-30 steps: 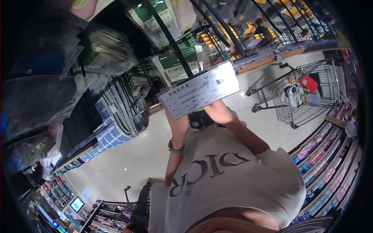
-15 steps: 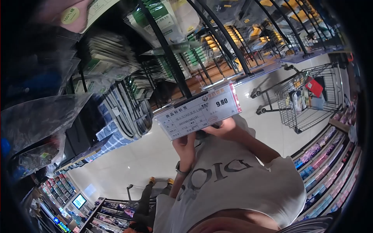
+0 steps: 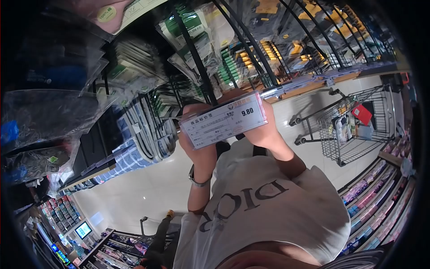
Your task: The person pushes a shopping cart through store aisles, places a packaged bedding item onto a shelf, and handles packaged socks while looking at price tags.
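Closest to my cam is the white shirt point(image 3: 273, 219) with the big dark letters, filling 5 to 6 o'clock. Both arms reach up from it. The left hand point(image 3: 199, 157), with a silvery watch point(image 3: 192, 175) on the wrist, is just off centre toward 8 o'clock, and the right hand point(image 3: 264, 134) sits at 3. They're both partly behind the price tag point(image 3: 224, 120), so their fingertips are hidden from me. I honestly can't tell if either grip is wide, narrow or holding anything. The tag itself is slightly tilted, just above dead centre near 12 o'clock, and I can read 9.80 on it. A black peg point(image 3: 195, 56) runs down to its top edge from 11, with green-labelled packs point(image 3: 199, 24) hanging around there.

Folded plaid cloth point(image 3: 130, 159) is over at 8 to 9 o'clock. Further out I've got a wire shopping cart point(image 3: 349, 150) at 3, with a red item point(image 3: 361, 114) in it, and stocked racks point(image 3: 376, 201) at 4. Way off, there's someone's dark-trousered leg point(image 3: 157, 242) at 7 and a lit screen point(image 3: 83, 230) around 8.
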`<state>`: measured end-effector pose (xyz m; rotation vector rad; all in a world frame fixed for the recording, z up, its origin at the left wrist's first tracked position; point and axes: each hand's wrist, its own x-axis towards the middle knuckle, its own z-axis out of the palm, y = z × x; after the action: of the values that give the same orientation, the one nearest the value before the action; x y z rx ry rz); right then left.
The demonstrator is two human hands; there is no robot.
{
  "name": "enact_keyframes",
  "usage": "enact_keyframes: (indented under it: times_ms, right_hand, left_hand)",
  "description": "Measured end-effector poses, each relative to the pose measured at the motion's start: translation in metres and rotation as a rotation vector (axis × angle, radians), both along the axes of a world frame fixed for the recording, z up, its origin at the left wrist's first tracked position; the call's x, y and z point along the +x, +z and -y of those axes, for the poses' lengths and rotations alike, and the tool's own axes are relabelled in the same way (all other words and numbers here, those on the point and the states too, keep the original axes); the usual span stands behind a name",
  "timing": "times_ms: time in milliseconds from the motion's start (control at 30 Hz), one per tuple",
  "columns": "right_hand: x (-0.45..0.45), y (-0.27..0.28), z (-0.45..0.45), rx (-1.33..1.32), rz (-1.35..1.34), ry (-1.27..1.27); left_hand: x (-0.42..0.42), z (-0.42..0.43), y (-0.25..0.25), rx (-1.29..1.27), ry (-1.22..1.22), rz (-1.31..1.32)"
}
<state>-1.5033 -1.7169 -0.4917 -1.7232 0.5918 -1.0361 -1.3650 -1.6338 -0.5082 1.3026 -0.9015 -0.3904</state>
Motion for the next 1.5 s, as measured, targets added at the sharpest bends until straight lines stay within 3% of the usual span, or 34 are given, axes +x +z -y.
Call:
enact_keyframes:
  times_ms: [167, 367, 500, 600, 733, 933, 1133, 1267, 1333, 1367, 1433, 1467, 1500]
  right_hand:
    - [0.018, -0.014, 0.021, 0.047, 0.078, 0.112]
    - [0.026, -0.014, 0.034, -0.048, 0.087, 0.21]
    - [0.034, -0.033, 0.035, 0.161, 0.063, 0.229]
    - [0.038, -0.047, 0.036, 0.091, -0.03, 0.186]
    - [0.031, -0.035, 0.027, -0.145, 0.094, 0.161]
    - [0.023, -0.03, 0.032, -0.159, 0.144, 0.09]
    - [0.028, -0.024, 0.04, 0.086, 0.189, 0.132]
    - [0.032, -0.023, 0.042, 0.625, 0.391, 0.243]
    - [0.034, -0.022, 0.045, 0.623, 0.402, 0.269]
    - [0.036, -0.03, 0.048, 0.441, 0.34, 0.235]
    - [0.038, -0.052, 0.059, 0.327, 0.241, 0.188]
    - [0.038, -0.066, 0.065, 0.4, 0.203, 0.177]
    - [0.039, -0.056, 0.066, 0.238, 0.164, 0.179]
  left_hand:
    - [0.014, 0.032, -0.002, -0.055, 0.092, 0.156]
    - [0.011, 0.031, 0.005, -0.121, 0.072, 0.037]
    - [0.015, 0.028, -0.013, -0.143, 0.135, -0.073]
    - [0.015, 0.022, -0.015, -0.117, 0.122, -0.169]
    - [0.022, 0.018, -0.003, -0.132, 0.056, 0.007]
    - [0.021, 0.019, 0.011, -0.045, -0.015, 0.084]
    - [0.014, 0.032, 0.003, -0.094, 0.029, -0.05]
    - [0.014, 0.035, -0.011, -0.174, 0.062, -0.014]
    - [0.014, 0.036, -0.009, -0.159, 0.074, 0.016]
    - [0.012, 0.036, -0.005, -0.138, 0.084, 0.037]
    - [0.011, 0.036, 0.004, -0.11, 0.079, 0.043]
    - [0.01, 0.035, 0.009, -0.098, 0.065, 0.027]
    - [0.009, 0.034, 0.012, -0.086, 0.054, 0.009]
